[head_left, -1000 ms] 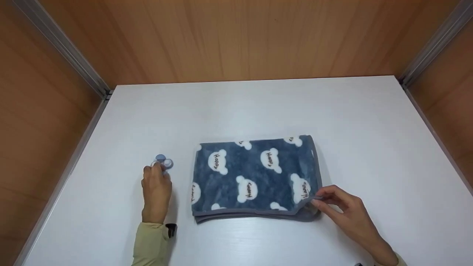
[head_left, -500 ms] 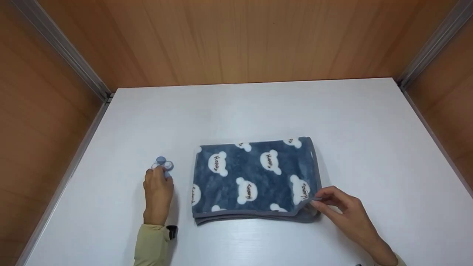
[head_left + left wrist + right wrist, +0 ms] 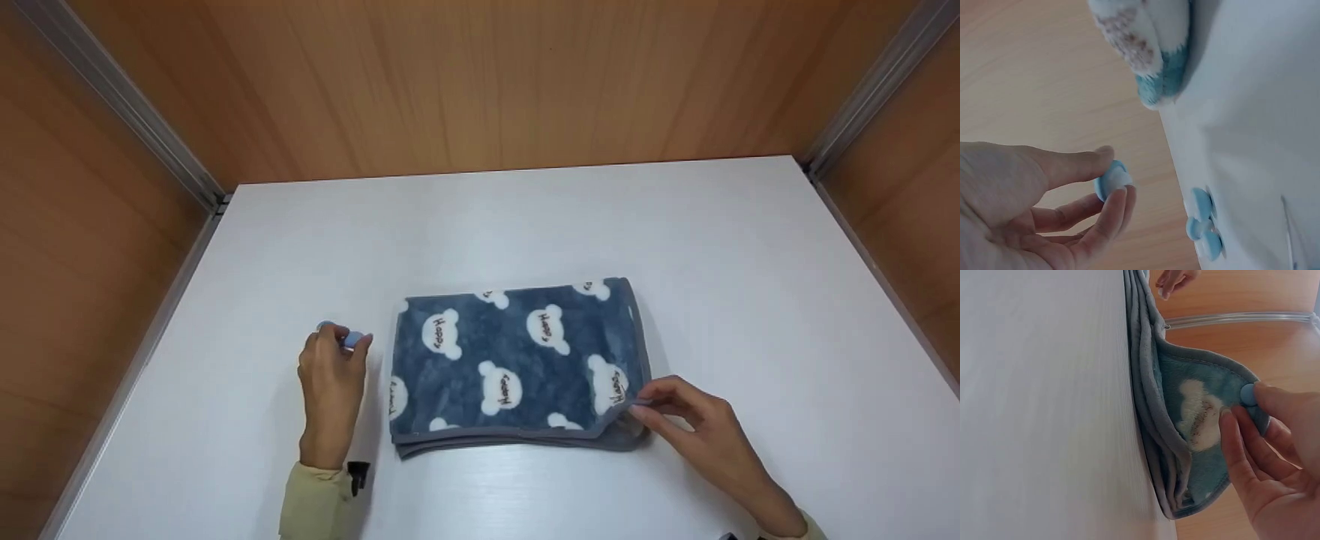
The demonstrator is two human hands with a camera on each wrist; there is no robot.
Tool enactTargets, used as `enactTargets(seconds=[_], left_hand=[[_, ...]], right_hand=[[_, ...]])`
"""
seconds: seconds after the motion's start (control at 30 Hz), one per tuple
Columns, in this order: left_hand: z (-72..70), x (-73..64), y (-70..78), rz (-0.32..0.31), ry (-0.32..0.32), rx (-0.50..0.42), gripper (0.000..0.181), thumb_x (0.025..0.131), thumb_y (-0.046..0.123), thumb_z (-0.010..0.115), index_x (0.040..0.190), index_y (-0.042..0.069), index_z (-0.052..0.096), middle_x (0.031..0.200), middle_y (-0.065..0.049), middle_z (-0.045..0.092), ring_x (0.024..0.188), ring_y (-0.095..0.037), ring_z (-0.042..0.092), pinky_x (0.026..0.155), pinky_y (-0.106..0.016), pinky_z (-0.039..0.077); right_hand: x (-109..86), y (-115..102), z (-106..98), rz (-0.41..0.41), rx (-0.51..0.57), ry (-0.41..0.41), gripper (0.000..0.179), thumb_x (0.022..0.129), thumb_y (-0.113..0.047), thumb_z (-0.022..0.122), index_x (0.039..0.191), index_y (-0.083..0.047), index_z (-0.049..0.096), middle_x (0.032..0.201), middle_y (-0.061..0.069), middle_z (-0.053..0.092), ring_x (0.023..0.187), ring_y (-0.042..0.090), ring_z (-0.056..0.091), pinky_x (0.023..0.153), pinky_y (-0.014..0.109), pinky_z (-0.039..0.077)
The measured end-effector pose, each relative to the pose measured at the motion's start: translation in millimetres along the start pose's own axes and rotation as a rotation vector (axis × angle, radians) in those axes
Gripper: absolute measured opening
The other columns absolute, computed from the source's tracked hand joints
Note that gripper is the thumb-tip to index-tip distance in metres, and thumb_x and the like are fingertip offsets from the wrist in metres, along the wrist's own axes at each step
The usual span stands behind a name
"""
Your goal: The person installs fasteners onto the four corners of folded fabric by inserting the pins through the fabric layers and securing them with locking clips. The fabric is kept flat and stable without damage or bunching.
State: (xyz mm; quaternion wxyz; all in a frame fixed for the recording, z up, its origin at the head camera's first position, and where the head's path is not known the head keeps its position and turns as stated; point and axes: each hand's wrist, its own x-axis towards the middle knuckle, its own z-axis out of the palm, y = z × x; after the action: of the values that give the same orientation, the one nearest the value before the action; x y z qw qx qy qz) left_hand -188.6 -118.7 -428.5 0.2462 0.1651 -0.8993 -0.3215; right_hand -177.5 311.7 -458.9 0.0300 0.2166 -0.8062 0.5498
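A folded blue fleece blanket (image 3: 517,345) with white bear heads lies on the white table, grey-edged. To its left, my left hand (image 3: 330,386) pinches a small blue-and-white mushroom-shaped quilt clip (image 3: 1111,181) between thumb and fingertips, raised in front of the wooden wall. Several more blue clips (image 3: 1202,203) lie on the table, mostly hidden behind the hand in the head view. My right hand (image 3: 701,431) pinches the blanket's near right corner and lifts it. A round blue cap (image 3: 1248,395) sits against that corner, right at my thumb tip; lower folded layers hang beside it.
The white table (image 3: 510,225) is bordered by a wooden back wall (image 3: 495,82) and wooden side walls with metal rails (image 3: 127,97). A black band (image 3: 358,477) shows at my left cuff.
My left hand has picked up one clip from the group and moved slightly right, toward the blanket. My right hand keeps its pinch on the corner.
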Motion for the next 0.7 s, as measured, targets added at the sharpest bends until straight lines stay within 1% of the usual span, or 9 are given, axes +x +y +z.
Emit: enactTargets(seconds=[0.1,0.17,0.23,0.3,0.43,0.53,0.63,0.7], left_hand=[[3.0,-0.6,3.9,0.052,0.032,-0.037,0.021,0.086,-0.001,0.081,0.095,-0.013,0.066,0.087,-0.025,0.066,0.076,-0.036,0.067,0.07,-0.048,0.057],[4.9,-1.3,7.0,0.097,0.053,-0.065,0.021,0.088,0.002,0.081,0.097,-0.012,0.067,0.088,-0.024,0.067,0.074,-0.034,0.068,0.067,-0.044,0.057],[6.8,-2.7,11.0,0.136,0.059,-0.095,0.021,0.089,0.004,0.08,0.099,-0.011,0.068,0.089,-0.023,0.069,0.072,-0.031,0.067,0.065,-0.04,0.057],[9.1,-4.9,15.1,0.156,0.054,-0.123,0.021,0.09,0.005,0.079,0.1,-0.011,0.069,0.09,-0.023,0.07,0.07,-0.029,0.068,0.063,-0.038,0.057],[12.8,-10.5,23.6,0.175,0.015,-0.16,0.022,0.091,0.006,0.078,0.103,-0.009,0.07,0.091,-0.02,0.07,0.07,-0.026,0.067,0.064,-0.035,0.057],[15.9,-14.7,29.7,0.196,0.003,-0.183,0.021,0.091,0.004,0.077,0.107,-0.009,0.07,0.09,-0.019,0.069,0.07,-0.024,0.067,0.064,-0.035,0.058],[19.2,-18.9,36.3,0.233,0.003,-0.202,0.023,0.092,0.001,0.074,0.113,-0.009,0.071,0.089,-0.019,0.067,0.069,-0.024,0.067,0.062,-0.037,0.058],[21.3,-22.2,40.9,0.257,-0.006,-0.213,0.024,0.094,0.001,0.072,0.116,-0.008,0.071,0.088,-0.019,0.065,0.068,-0.024,0.066,0.062,-0.038,0.058]], right_hand=[[-0.1,1,0,-0.002,-0.004,-0.003,0.027,0.089,0.006,0.075,0.11,-0.011,0.07,0.1,0.001,0.071,0.094,0.016,0.071,0.08,0.023,0.058],[0.3,0,0,0.0,-0.003,-0.003,0.027,0.089,0.006,0.075,0.11,-0.012,0.07,0.1,0.001,0.072,0.094,0.015,0.071,0.08,0.023,0.058],[0.3,0,0,0.007,0.009,0.002,0.026,0.089,0.005,0.075,0.109,-0.012,0.071,0.1,0.001,0.072,0.094,0.014,0.071,0.079,0.024,0.059],[0.4,-2,0,0.013,0.015,0.0,0.025,0.09,0.004,0.076,0.108,-0.012,0.071,0.099,0.0,0.073,0.095,0.014,0.072,0.079,0.025,0.059],[0.7,-3,-1,0.011,0.037,-0.012,0.023,0.091,0.002,0.075,0.108,-0.011,0.07,0.1,0.001,0.073,0.095,0.016,0.073,0.079,0.027,0.06],[0.9,-2,0,-0.003,0.052,-0.018,0.024,0.09,0.002,0.075,0.109,-0.011,0.07,0.101,0.003,0.073,0.096,0.016,0.072,0.081,0.027,0.059],[1.0,-1,1,-0.019,0.061,-0.013,0.026,0.089,0.005,0.075,0.11,-0.009,0.069,0.101,0.005,0.073,0.097,0.016,0.072,0.081,0.027,0.059],[1.0,-1,1,-0.013,0.058,-0.006,0.027,0.089,0.005,0.076,0.11,-0.01,0.07,0.102,0.005,0.072,0.097,0.015,0.072,0.081,0.026,0.059]])
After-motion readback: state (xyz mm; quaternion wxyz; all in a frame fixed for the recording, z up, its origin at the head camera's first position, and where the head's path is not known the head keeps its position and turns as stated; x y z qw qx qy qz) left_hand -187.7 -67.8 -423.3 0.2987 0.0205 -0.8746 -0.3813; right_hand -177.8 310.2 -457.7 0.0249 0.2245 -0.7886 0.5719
